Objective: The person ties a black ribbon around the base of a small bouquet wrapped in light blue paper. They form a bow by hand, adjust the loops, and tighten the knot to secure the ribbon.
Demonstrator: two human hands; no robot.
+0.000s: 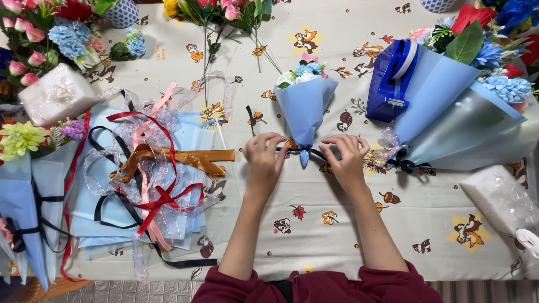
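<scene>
Head view: my left hand (264,154) and right hand (346,154) each pinch an end of the black ribbon (314,151) at the neck of the small blue bouquet (306,109), mid-table. Tying looks underway; cinching needs even pull.

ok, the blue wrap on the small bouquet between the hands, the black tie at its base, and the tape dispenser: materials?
Small bouquet's light blue cone wrap: looks like matte paper or thin nonwoven sheet, smooth with no glare. Thin black ribbon that both hands pinch: probably satin fabric, too thin to confirm. Dark blue tape dispenser: glossy moulded plastic, hard edges with highlights.
</scene>
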